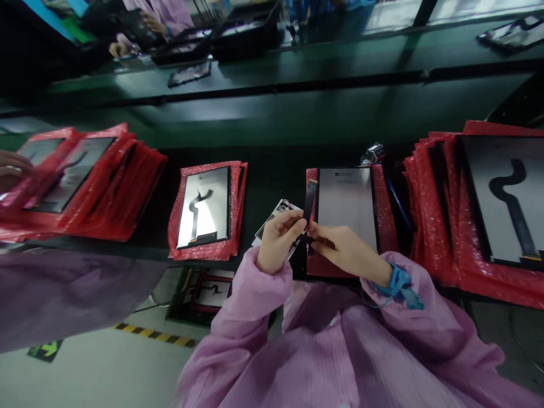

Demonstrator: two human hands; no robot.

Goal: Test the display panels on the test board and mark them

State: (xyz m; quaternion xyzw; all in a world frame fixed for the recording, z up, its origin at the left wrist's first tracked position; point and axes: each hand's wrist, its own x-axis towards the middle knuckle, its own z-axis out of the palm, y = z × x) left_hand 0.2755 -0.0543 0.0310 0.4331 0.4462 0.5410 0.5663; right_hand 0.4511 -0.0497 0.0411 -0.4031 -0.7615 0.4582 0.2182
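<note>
Pinching a dark ribbon strip [310, 205] between thumb and fingers, the left hand [274, 241] keeps its upper end standing free, probably so that the connector end remains in plain view; the right hand [346, 249] closes its fingertips on the strip's lower part, close beside the left, which seems to steady the flexible piece from two sides; the strip is over the left edge of a flat display panel [346, 198], which lies pale side up on red bubble wrap [385, 218], likely for cushioning; a printed white card [268, 220] lies partly under the left hand, and a shiny metal object [373, 153] rests just beyond the panel; a blue band [397, 280] circles the right wrist. The dark tabletop [274, 164] bears a small wrapped pile [175, 226] to the left and a taller stack [429, 209] to the right, each topped by a panel with a curved ribbon, the wrap seemingly keeping the faces apart; beyond runs a long green surface [255, 116]; a co-worker's hand [12, 169] is at the far left, another person in pink [174, 17] is across the way, and striped tape [153, 335] marks the pale floor [127, 379].
</note>
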